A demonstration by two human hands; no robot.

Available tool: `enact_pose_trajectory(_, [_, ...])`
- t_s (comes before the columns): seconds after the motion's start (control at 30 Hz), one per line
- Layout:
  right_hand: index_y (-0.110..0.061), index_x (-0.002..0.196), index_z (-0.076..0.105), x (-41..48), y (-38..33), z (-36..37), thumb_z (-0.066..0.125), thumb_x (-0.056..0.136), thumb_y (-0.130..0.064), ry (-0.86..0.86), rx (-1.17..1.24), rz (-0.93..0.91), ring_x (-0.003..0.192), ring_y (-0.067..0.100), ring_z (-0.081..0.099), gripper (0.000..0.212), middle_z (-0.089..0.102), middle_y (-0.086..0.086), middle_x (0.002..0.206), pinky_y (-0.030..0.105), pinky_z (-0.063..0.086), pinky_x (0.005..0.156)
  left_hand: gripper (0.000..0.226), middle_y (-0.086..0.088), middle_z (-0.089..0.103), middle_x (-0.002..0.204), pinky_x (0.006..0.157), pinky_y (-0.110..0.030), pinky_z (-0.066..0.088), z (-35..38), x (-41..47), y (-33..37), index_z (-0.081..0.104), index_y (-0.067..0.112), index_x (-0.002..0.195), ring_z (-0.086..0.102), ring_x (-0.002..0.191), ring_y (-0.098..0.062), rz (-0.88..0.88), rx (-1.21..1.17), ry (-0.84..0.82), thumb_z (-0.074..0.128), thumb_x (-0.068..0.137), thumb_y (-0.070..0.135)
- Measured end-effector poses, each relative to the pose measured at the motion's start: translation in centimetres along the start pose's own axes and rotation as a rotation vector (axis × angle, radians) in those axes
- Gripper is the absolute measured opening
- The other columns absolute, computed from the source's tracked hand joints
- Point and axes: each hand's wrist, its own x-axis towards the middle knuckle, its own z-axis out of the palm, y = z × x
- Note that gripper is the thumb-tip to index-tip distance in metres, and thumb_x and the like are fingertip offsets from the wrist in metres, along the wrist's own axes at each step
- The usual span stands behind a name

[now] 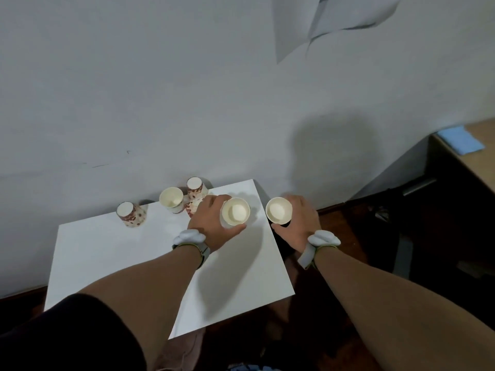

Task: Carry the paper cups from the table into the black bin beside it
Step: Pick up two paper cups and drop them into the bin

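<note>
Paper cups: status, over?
Left hand and right hand each grip one cup. Four cups remain on table. Bin not clearly visible.

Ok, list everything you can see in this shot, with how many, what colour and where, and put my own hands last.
Table: one, white, centre, against the wall.
Loose paper cups: at least three, cream with red-brown print, far side of the table; two upside down, one upright, possibly a fourth hidden behind the left hand.
Held paper cups: two, cream inside, upright; one over the table's right part, one just past its right edge.
Paper sheet: one, white, on the wall, top right.
Desk: one, tan top, far right.
Blue item: one, on the desk.
Wrist devices: two, pale grey.
Left hand: grips a cup.
Right hand: grips a cup.
</note>
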Motion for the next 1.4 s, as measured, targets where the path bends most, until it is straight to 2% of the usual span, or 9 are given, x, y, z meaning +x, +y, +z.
enact_pose_trajectory(0.1, [-0.032,0.120,0.048,0.5,1.7,-0.8,0.075,0.070,-0.046,-0.020,0.025,0.034,0.110,0.026,0.057,0.058,0.058,-0.004,0.118,0.039,0.044,0.089,0.081,0.004,0.055,0.132,0.091,-0.032,0.040,1.5,0.6,1.3,0.047,0.042,0.134,0.054,0.122,-0.022,0.002,0.019,0.014,0.080,0.067,0.073])
enact_pose_trajectory(0.23, [-0.027,0.127,0.048,1.5,4.4,-2.0,0.079,0.072,-0.039,-0.066,0.015,0.073,0.118,0.026,0.053,0.064,0.056,-0.003,0.124,0.041,0.040,0.095,0.082,0.005,0.054,0.134,0.091,-0.031,0.040,3.5,1.4,3.5,0.051,0.037,0.139,0.053,0.124,-0.021,-0.040,0.031,0.027,0.088,0.072,0.064])
enact_pose_trajectory(0.57, [-0.023,0.128,0.050,3.0,9.1,-5.1,0.077,0.077,-0.038,-0.078,0.045,0.052,0.114,0.027,0.057,0.060,0.057,-0.001,0.123,0.039,0.043,0.093,0.081,0.008,0.050,0.138,0.097,-0.032,0.042,7.0,3.6,8.5,0.046,0.042,0.142,0.049,0.129,-0.018,-0.101,0.013,-0.015,0.085,0.075,0.066])
enact_pose_trajectory(0.73, [-0.023,0.123,0.051,3.3,11.1,-5.4,0.077,0.076,-0.038,-0.063,0.030,0.051,0.106,0.029,0.060,0.055,0.059,0.000,0.117,0.039,0.046,0.086,0.078,0.012,0.049,0.134,0.093,-0.031,0.040,8.6,4.1,9.8,0.043,0.050,0.138,0.048,0.125,-0.015,-0.110,-0.004,-0.036,0.078,0.071,0.073])
enact_pose_trajectory(0.8, [-0.026,0.122,0.050,3.6,11.8,-5.2,0.077,0.074,-0.039,-0.072,0.040,0.062,0.105,0.029,0.060,0.057,0.058,-0.002,0.115,0.039,0.045,0.084,0.077,0.012,0.049,0.132,0.091,-0.031,0.040,8.9,4.3,9.9,0.042,0.053,0.134,0.048,0.123,-0.015,-0.122,-0.005,-0.043,0.074,0.068,0.077])
enact_pose_trajectory(0.9, [-0.030,0.126,0.047,4.1,12.6,-4.6,0.079,0.070,-0.044,-0.093,0.063,0.083,0.110,0.027,0.059,0.066,0.057,-0.004,0.119,0.041,0.046,0.088,0.076,0.012,0.049,0.130,0.090,-0.031,0.039,9.4,4.6,9.7,0.039,0.056,0.131,0.048,0.123,-0.016,-0.129,-0.003,-0.060,0.072,0.066,0.078])
enact_pose_trajectory(1.07, [-0.032,0.126,0.047,4.2,13.9,-3.5,0.079,0.068,-0.048,-0.108,0.083,0.111,0.116,0.025,0.056,0.068,0.057,-0.007,0.123,0.042,0.043,0.092,0.077,0.013,0.049,0.127,0.087,-0.031,0.040,11.0,5.4,9.7,0.040,0.054,0.133,0.050,0.122,-0.019,-0.123,0.007,-0.061,0.079,0.069,0.074])
enact_pose_trajectory(1.23, [-0.025,0.132,0.047,4.2,15.0,-2.4,0.080,0.072,-0.046,-0.147,0.061,0.134,0.119,0.028,0.055,0.072,0.054,-0.001,0.129,0.043,0.042,0.095,0.080,0.003,0.055,0.132,0.093,-0.037,0.049,13.0,6.2,9.5,0.045,0.045,0.137,0.054,0.123,-0.025,-0.114,0.023,-0.070,0.084,0.071,0.068])
enact_pose_trajectory(1.4, [-0.026,0.134,0.046,4.6,16.5,-1.8,0.082,0.069,-0.048,-0.162,0.080,0.176,0.122,0.028,0.054,0.078,0.054,-0.002,0.133,0.045,0.043,0.097,0.080,0.002,0.055,0.133,0.097,-0.042,0.051,15.1,7.5,9.5,0.049,0.043,0.135,0.057,0.120,-0.029,-0.100,0.044,-0.104,0.074,0.066,0.075])
